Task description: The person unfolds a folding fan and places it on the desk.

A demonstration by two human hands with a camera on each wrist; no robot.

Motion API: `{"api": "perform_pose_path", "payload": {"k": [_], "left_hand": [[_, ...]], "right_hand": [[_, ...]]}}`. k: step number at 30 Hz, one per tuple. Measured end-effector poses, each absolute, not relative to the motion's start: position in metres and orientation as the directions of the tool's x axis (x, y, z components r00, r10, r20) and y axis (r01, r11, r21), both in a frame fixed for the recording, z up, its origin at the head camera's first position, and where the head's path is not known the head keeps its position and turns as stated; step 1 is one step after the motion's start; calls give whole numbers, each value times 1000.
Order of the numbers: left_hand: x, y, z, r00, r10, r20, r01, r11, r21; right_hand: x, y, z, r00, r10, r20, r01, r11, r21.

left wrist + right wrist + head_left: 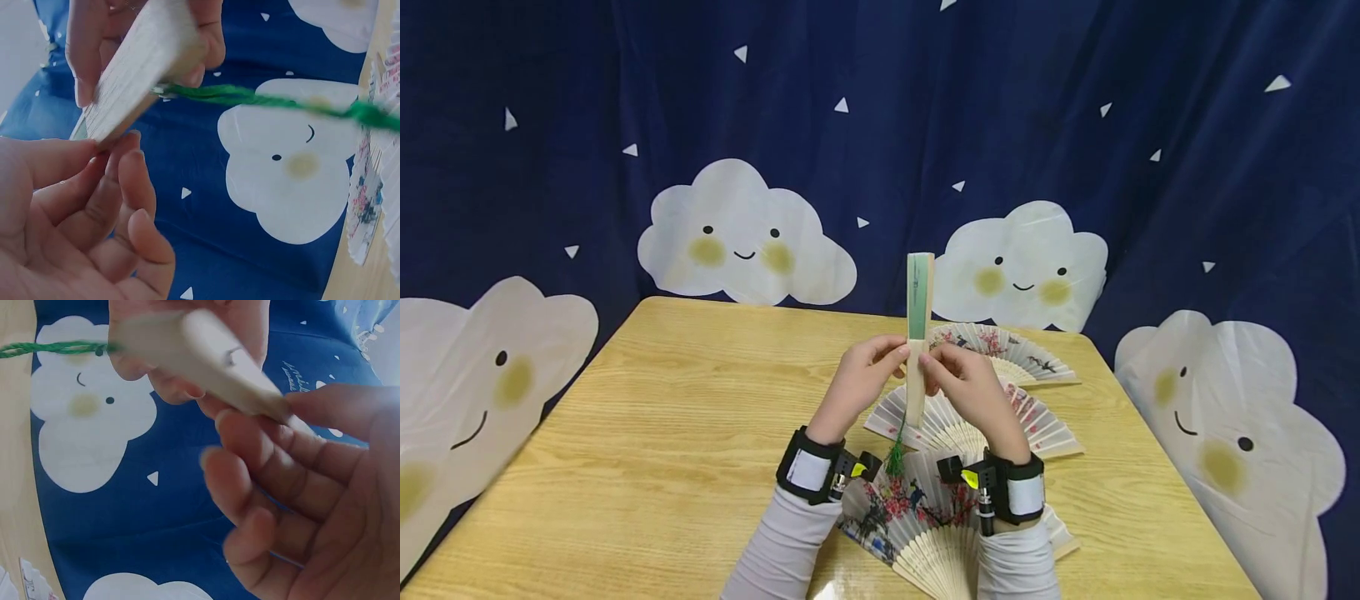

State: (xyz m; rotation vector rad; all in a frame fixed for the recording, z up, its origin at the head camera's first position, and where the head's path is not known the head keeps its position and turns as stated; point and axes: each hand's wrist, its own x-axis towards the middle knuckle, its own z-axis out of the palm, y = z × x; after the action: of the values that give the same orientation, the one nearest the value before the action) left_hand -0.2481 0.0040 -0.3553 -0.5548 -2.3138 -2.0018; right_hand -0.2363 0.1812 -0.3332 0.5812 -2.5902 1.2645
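A folded hand fan (916, 358) with pale wooden ribs and a green upper part is held upright above the table. My left hand (867, 375) pinches its left edge between thumb and fingers, and my right hand (967, 383) pinches the right edge at about the same height. From the fan's lower end hangs a green tassel (896, 454); its green cord (250, 97) stretches sideways in the left wrist view. The fan's wooden ribs (200, 362) look blurred in the right wrist view, with the fingers of both hands around them.
Several spread fans lie on the wooden table (700, 400): a floral one (925, 517) in front, a pink-flowered one (1037, 425) behind it and another (1037, 358) farthest back. Part of one more shows beside the right sleeve. A dark blue curtain (880, 150) with clouds surrounds the table.
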Motion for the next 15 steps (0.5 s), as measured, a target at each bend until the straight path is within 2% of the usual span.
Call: {"api": "perform_pose_path", "payload": {"k": [3, 11, 15], "left_hand": [[-249, 2, -356, -934, 239, 267, 301, 119, 946], [-248, 3, -356, -878, 343, 334, 429, 257, 866], [-249, 3, -357, -866, 361, 346, 451, 262, 853]], "right_hand": [[-235, 178, -332, -902, -235, 362, -430, 560, -708], [-235, 180, -334, -911, -94, 400, -388, 522, -760], [-236, 182, -334, -913, -58, 403, -379, 484, -789]]}}
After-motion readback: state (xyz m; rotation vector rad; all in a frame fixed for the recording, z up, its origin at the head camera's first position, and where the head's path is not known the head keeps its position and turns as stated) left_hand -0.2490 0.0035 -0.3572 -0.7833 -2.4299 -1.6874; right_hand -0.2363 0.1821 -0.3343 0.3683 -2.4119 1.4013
